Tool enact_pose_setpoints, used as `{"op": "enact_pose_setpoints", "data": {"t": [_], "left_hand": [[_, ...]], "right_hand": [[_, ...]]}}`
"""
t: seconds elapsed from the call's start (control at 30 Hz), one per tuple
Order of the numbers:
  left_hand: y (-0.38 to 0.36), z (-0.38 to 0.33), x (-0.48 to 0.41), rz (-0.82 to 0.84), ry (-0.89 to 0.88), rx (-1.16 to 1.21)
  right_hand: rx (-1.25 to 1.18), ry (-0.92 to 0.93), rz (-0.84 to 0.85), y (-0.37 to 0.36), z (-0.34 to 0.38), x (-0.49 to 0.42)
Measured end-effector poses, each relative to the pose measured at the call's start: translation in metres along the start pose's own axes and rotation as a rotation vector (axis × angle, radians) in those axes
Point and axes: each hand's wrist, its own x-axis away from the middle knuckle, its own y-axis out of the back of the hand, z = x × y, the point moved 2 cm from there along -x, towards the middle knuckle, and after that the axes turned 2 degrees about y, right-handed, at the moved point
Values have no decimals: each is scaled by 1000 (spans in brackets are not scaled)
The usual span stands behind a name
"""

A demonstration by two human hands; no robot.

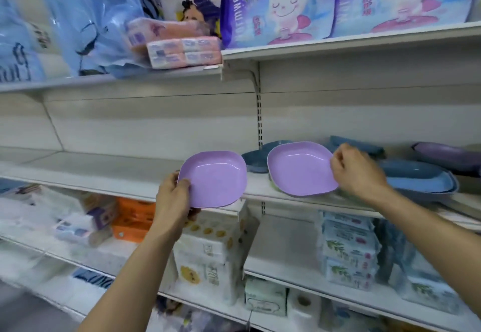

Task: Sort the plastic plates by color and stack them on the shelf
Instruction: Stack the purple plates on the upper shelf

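Purple plates filled both of your grips. Your left grip (173, 196) pinched the near-left corner of the first purple plate (216, 178), thumb on its inner face and fingers curled beneath, and held it in the air just in front of the middle shelf (104, 175). Your right grip (356, 172) was curled over the right rim of the second purple plate (302, 167). That plate sat tilted at the front of that shelf, beside the first and apart from it. Through the blur I could not tell whether it rested on the shelf itself or on something under it. Behind it lay a dark blue plate (256, 161). Just right of your right grip, light blue plates (416, 178) sat stacked on the same shelf, with a third purple plate (447, 154) farther back. Pink tissue packs (182, 51) lay on the shelf above.
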Motion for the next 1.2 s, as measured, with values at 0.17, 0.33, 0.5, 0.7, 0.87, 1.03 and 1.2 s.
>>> {"op": "enact_pose_setpoints", "data": {"t": [0.17,0.33,0.5,0.7,0.87,1.03,1.2], "left_hand": [[91,35,-29,-85,19,-59],[150,62,-60,-104,64,-59],[170,72,-98,-80,101,-30],[168,86,-160,-94,140,33],[162,86,-208,-84,154,56],[164,106,-254,-42,200,90],[169,120,-302,22,207,99]], "right_hand": [[-31,-6,9,-49,65,17],[-95,-46,56,-92,117,23],[-125,-30,86,-122,157,4],[-145,2,121,-161,191,-37],[-124,28,175,-199,214,-77],[-8,-41,252,-251,237,-103],[83,-180,355,-301,256,-114]]}}
